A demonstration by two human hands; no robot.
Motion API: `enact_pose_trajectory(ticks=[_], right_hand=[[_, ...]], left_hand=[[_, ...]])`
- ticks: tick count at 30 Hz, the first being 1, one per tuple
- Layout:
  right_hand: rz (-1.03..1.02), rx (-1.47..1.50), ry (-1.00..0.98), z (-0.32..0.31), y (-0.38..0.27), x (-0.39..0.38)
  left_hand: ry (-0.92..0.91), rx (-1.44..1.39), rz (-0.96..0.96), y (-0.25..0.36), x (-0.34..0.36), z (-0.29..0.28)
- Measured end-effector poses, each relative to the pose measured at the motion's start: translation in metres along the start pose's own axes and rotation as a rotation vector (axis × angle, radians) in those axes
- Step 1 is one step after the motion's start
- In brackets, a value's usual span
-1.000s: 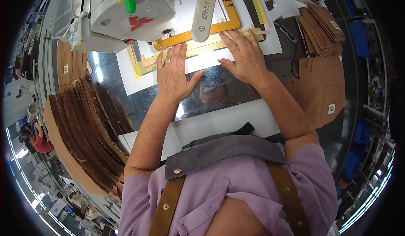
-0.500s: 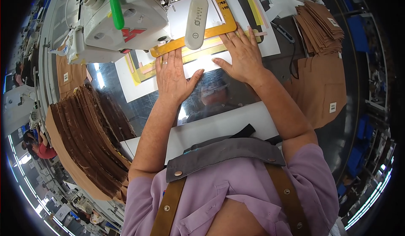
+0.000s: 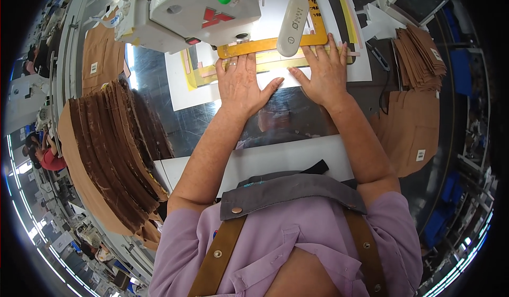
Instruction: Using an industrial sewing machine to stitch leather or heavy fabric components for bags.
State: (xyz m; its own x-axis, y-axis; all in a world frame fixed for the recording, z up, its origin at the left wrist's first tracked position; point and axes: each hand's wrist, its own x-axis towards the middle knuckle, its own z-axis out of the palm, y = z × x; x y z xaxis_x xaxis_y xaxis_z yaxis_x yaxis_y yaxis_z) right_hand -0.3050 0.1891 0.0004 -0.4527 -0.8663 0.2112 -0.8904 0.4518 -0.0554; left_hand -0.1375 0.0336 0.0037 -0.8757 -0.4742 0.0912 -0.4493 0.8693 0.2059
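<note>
My left hand (image 3: 238, 86) lies flat, palm down, with its fingers stretched out against the near edge of a yellow clamp frame (image 3: 253, 48). My right hand (image 3: 327, 79) rests flat further right, fingers spread, tips at the frame's near right corner. Under both hands is a white template sheet (image 3: 183, 96) with yellow and pink strips along its borders. Neither hand grips anything. The left fingertips meet the frame edge, so whether they touch the frame or only the sheet cannot be told. A sewing machine head (image 3: 188, 18) stands over the sheet's left part.
A pale lamp (image 3: 290, 29) hangs over the frame. Brown fabric pieces stand stacked at the left (image 3: 108, 154); more brown pocket panels (image 3: 411, 130) and a folded pile (image 3: 419, 58) lie at the right. A grey cutter (image 3: 377, 55) lies near a screen (image 3: 419, 0).
The whole view has turned and shifted, so machine, frame and hands appear further right. Both hands stay flat at the frame's near edge.
</note>
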Motion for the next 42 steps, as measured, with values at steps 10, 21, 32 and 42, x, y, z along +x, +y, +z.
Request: enact_pose_trajectory(ticks=[10,21,32,42], right_hand=[[0.008,0.021,0.058,0.006,0.003,0.001],[0.018,0.0,0.053,0.007,0.002,-0.001],[0.026,-0.003,-0.01,0.004,0.002,0.002],[0.026,0.004,-0.021,0.0,-0.003,0.009]], left_hand=[[-0.11,0.056,-0.217,0.007,0.008,-0.003],[0.111,0.083,-0.211,-0.01,-0.003,0.015],[0.127,0.003,-0.005,-0.009,-0.001,0.007],[0.237,-0.004,-0.134,-0.013,-0.007,0.002]])
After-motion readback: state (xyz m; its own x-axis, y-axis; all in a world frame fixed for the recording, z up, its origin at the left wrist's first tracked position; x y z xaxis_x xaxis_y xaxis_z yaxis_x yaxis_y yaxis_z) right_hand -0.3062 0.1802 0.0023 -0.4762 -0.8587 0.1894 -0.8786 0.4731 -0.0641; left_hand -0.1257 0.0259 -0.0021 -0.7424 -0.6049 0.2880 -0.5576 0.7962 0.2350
